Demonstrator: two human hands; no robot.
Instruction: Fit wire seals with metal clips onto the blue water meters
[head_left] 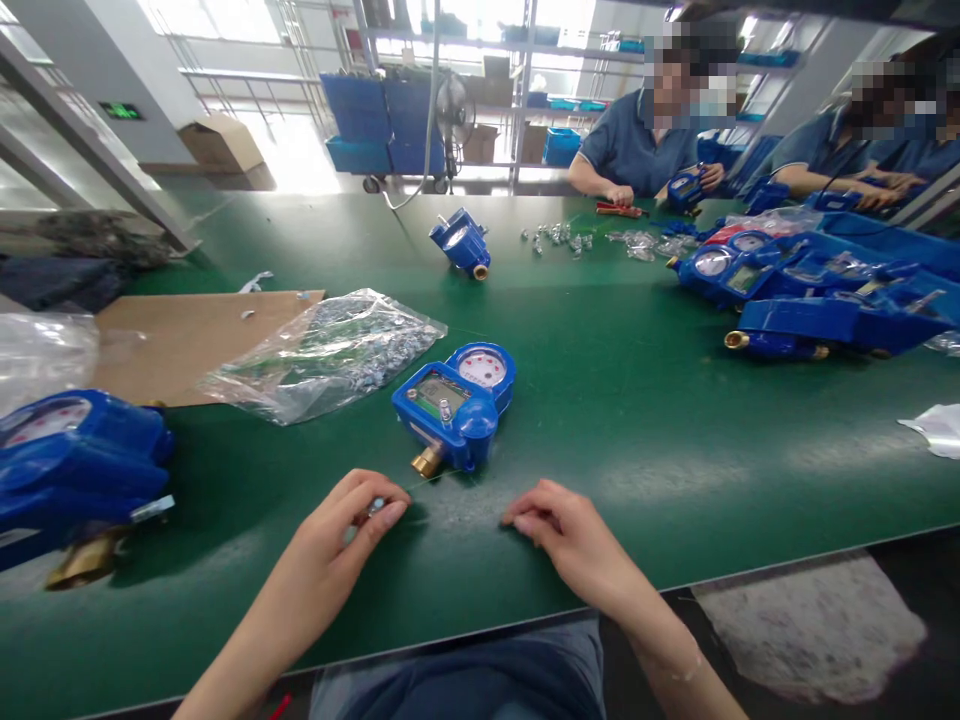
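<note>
Your meter (459, 410) sits on the green table (637, 420), near the middle of the frame, higher up than both your hands and roughly between them. It lies on a slant: its brass end (427, 461) points to the lower left, and its dial (484, 367) is at the upper right. Your left hand (337, 530) is the nearer one. Its fingertips are just beside the brass end, a bit lower in the frame, and do not touch it. Those fingers are pinched on a small shiny bit (377, 506). A thin thread (435, 480) seems to run from there past the low side of the meter. Your right hand (574, 535) is a little farther off, and it does not touch the meter. Its fingers curl in with the tips close, but I can't tell if they pinch anything. From your left fingers, the meter is up and to the right; from your right fingers, it is up and to the left.
</note>
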